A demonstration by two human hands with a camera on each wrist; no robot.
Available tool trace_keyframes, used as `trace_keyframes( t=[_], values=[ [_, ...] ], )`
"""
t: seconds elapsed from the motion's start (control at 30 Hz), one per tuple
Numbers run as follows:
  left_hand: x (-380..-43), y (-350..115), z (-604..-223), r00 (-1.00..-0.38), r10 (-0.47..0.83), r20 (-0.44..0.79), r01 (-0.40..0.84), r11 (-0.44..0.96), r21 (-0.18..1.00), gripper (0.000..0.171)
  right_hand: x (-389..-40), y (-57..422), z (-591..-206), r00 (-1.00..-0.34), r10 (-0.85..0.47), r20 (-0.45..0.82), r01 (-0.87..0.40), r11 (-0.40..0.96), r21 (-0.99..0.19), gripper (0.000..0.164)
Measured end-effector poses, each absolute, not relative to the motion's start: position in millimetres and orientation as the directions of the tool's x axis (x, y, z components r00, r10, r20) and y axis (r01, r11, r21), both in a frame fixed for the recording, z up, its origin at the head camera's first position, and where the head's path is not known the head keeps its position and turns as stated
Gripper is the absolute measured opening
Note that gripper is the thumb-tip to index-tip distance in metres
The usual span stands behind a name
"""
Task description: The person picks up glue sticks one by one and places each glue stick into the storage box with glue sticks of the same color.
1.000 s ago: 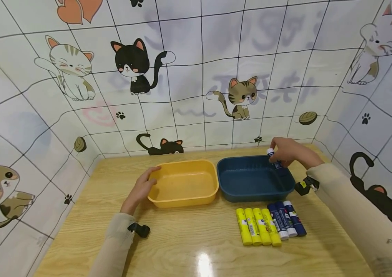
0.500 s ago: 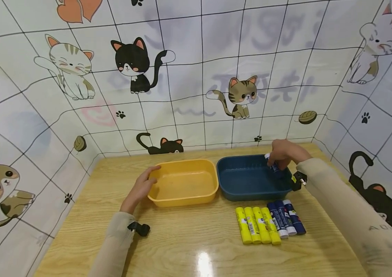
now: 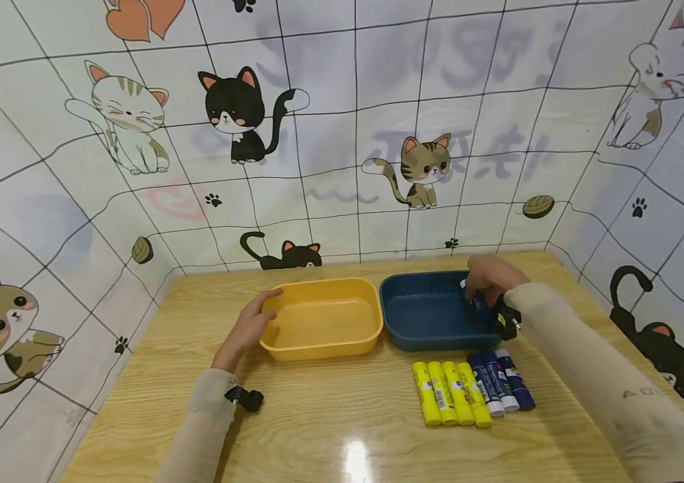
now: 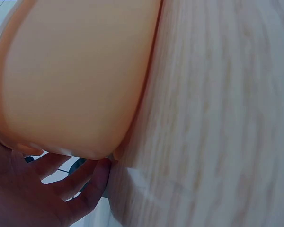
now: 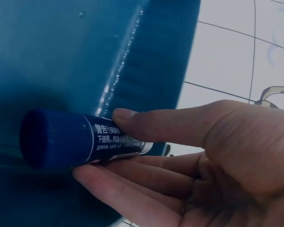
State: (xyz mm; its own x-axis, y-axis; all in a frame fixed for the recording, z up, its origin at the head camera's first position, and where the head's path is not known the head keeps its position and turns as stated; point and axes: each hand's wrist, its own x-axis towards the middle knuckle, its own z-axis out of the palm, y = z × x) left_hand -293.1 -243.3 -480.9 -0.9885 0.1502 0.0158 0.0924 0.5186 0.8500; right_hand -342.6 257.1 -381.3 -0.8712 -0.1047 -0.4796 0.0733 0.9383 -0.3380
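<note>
Pale wood-grain table (image 3: 318, 416); behind it, a white grid-lined wall (image 3: 330, 134) printed with cartoon cats. Reference: the dark-blue, rounded rectangular plastic bin (image 3: 420, 310).

Right hand (image 3: 493, 275): over the bin's right part, thumb and fingers pinching a dark-blue cylindrical tube with white lettering and a white end (image 5: 85, 139). Tube is within the bin's outline, tilted; contact with the floor cannot be told.

Left hand (image 3: 248, 327): grasping the far end wall of the shallow yellow plastic bin (image 3: 320, 322), just left of the blue bin.

In front of the blue bin: four bright-yellow tubes (image 3: 458, 394) side by side, then three dark-blue tubes (image 3: 500, 380) to their right.

Step, as judged: setting the held tube in the blue bin. Best done by lowering until the whole barrel is supported, then parting thumb from fingers gently; an early release could let it roll. Keep the black wrist camera (image 3: 507, 320) off the bin's right rim, as a knock might shift it.
</note>
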Motion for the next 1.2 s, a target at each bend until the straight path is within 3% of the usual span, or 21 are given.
trace_keyframes(
  t=[0.17, 0.37, 0.57, 0.83, 1.2],
  values=[
    [-294, -243, -482, -0.988, 0.154, 0.022, 0.101, 0.521, 0.847, 0.053, -343, 256, -386, -0.868, -0.098, -0.487, 0.066, 0.949, -0.308, 0.039],
    [-295, -243, -481, -0.987, 0.157, 0.026, 0.107, 0.53, 0.841, 0.053, -347, 257, -391, -0.86, -0.088, -0.503, 0.069, 0.956, -0.286, 0.042],
    [-294, -242, -481, -0.988, 0.154, 0.024, 0.103, 0.531, 0.841, 0.054, -346, 255, -398, -0.854, -0.096, -0.511, 0.059, 0.959, -0.278, 0.025],
    [-293, -242, -481, -0.989, 0.144, 0.017, 0.092, 0.536, 0.839, 0.054, -344, 252, -403, -0.86, -0.08, -0.505, 0.063, 0.963, -0.26, 0.037],
    [-294, -242, -481, -0.988, 0.148, 0.031, 0.108, 0.542, 0.834, 0.053, -344, 249, -405, -0.875, -0.08, -0.477, 0.037, 0.972, -0.23, 0.027]
  ],
)
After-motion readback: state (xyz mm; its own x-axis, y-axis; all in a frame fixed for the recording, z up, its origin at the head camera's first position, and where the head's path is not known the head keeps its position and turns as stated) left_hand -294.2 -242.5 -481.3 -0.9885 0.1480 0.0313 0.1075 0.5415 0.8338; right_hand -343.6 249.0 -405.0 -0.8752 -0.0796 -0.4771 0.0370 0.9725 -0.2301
